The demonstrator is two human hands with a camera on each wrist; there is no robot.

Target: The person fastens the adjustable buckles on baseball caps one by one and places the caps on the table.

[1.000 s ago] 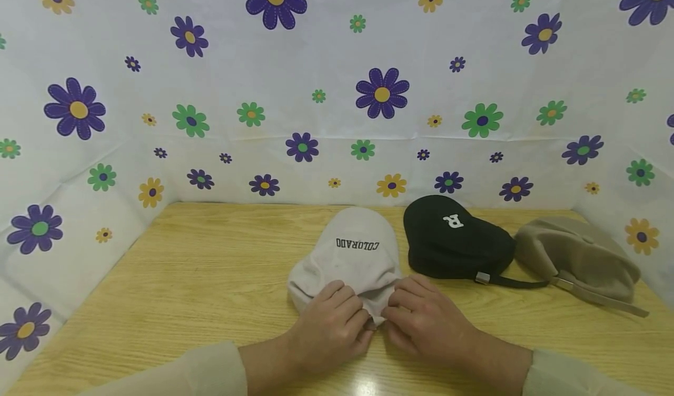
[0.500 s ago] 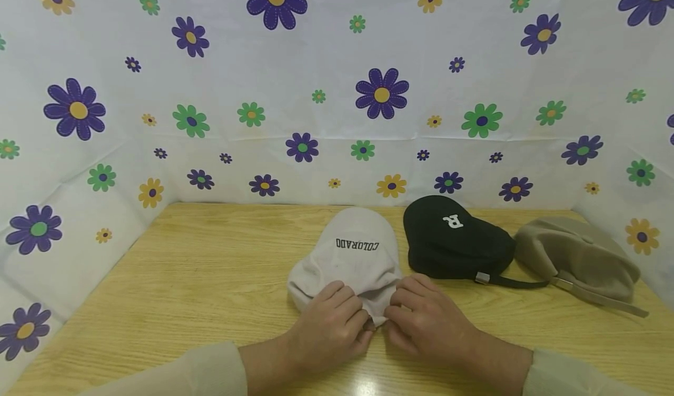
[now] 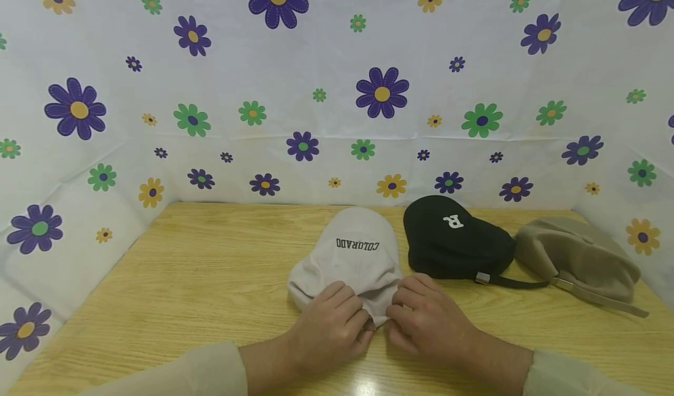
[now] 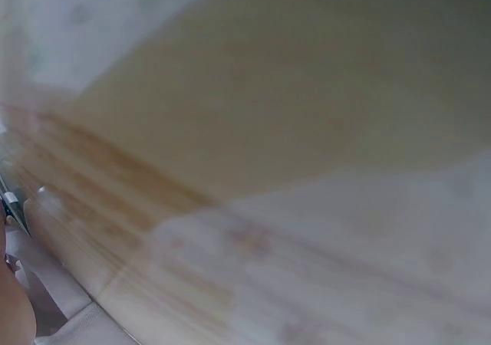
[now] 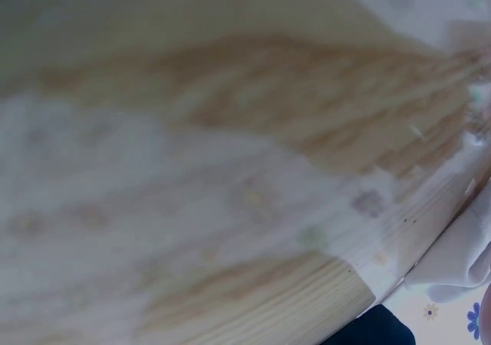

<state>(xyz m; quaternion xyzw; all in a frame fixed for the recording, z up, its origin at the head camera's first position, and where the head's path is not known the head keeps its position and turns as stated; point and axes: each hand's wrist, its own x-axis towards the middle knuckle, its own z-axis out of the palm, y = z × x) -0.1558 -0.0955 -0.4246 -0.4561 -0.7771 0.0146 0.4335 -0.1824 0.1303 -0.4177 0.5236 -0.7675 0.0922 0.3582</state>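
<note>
A light grey cap with COLORADO lettered across its front lies in the middle of the table, the lettering upside down from here. My left hand pinches the cap's near edge on the left, fingers curled. On the right, my right hand grips the same edge, its fingers bent over the fabric. Between the hands the near part of the cap sags in a fold, and the fingertips hide whatever lies beneath them. In the left wrist view only a bit of grey fabric shows at the lower left.
Right of the grey cap lies a black cap with a white R and a loose strap. Beyond it sits a tan cap, its strap toward the front right. A white flowered cloth walls the wooden table at the back and sides.
My right hand has shifted very slightly to the right along the cap's edge. The left hand and all three caps stay where they were.
</note>
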